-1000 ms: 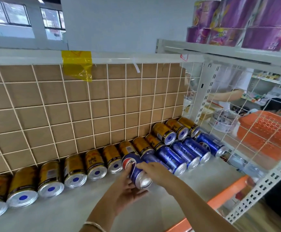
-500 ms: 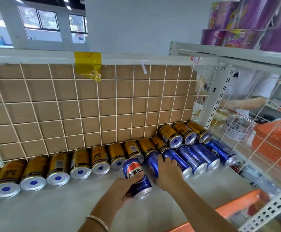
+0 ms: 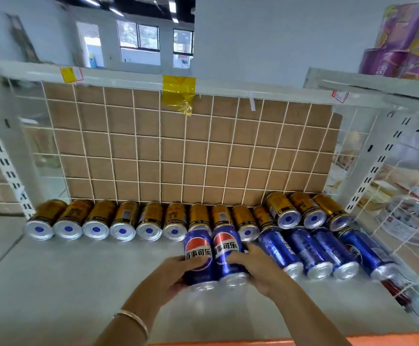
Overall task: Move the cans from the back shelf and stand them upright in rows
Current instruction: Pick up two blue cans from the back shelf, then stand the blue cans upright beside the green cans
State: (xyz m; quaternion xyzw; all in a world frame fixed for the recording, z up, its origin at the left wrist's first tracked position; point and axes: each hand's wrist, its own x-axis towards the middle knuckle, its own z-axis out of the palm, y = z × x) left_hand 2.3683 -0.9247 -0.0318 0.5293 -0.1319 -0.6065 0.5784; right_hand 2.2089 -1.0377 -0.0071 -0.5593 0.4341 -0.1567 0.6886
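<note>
Left hand (image 3: 173,278) gripped first blue can (image 3: 198,255), fingers curled round it; right hand (image 3: 261,268) likewise gripped second blue can (image 3: 227,253), the two touching. Both lay tipped, just before the gold cans (image 3: 148,221) on the shelf (image 3: 78,283).

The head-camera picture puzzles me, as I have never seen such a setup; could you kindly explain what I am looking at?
There is no machine here: the grips are a person's two bare hands. One wide-angle camera worn on the person's head looks forward and down, so both arms enter from the bottom edge. The pale surface is a shop shelf, backed by a wire grid with cardboard behind it. Along the back, gold cans lie on their sides in a row, ends towards the camera. At the right, loose blue cans lie in front of them. The left hand, with a bracelet at the wrist, grips the left blue can. The right hand grips the right blue can beside it. Neither held can stands upright yet; whether they rest on the shelf, I cannot tell.
</note>
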